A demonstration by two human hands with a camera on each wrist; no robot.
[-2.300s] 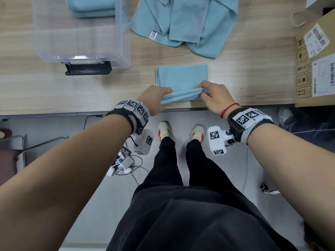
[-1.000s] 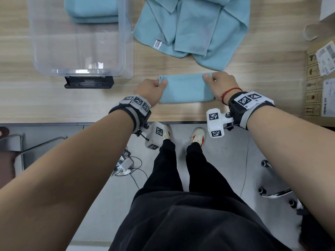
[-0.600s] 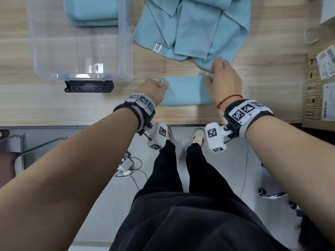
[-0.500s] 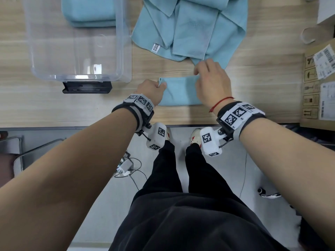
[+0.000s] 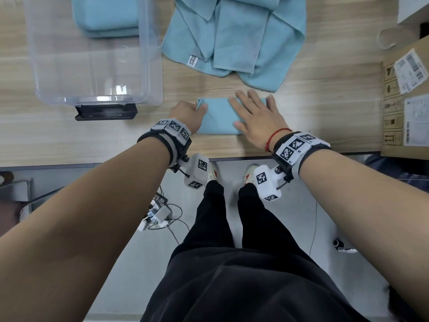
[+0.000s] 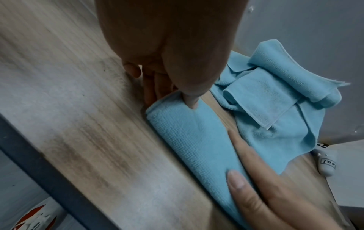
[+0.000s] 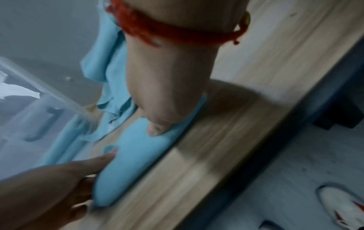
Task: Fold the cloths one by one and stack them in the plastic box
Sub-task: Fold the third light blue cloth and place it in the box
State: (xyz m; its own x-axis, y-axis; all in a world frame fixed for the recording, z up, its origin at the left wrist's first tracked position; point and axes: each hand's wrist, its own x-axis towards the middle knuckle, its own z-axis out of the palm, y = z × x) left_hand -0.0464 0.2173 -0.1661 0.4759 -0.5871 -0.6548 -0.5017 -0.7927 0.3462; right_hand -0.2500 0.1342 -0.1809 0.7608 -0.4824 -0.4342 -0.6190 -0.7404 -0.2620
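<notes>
Folded microfiber cloth (image 5: 218,117), a pale blue rectangle, lies flat near the front edge of the wooden table (image 5: 69,135), between the person's two hands. The left hand (image 5: 188,115) pinches the cloth's left end, thumb on top and fingers tucked under the fold, as the left wrist view shows. The right hand (image 5: 257,117) lies on the right half with its fingers straight and spread, pressing down and gripping nothing.

The step in hand looks like smoothing the fold before lifting it. It would go best if the left pinch stays firm while the flat palm sweeps outward, pushing trapped air and ridges toward the free edges. The layers should sit edge on edge, or the stack will lean.

Its surface is a fine, looped weave, soft and thick, so the folded end stays rounded, not creased; it will likely spring open a little if let go too soon.

Just beyond it lies a heap of unfolded cloths (image 5: 236,36), rumpled, with stitched hems and a small label. To the left stands the clear plastic box (image 5: 148,66), smooth and round-cornered, with folded cloths (image 5: 104,17) already stacked inside. A cardboard carton (image 5: 404,101) stands at the right.
</notes>
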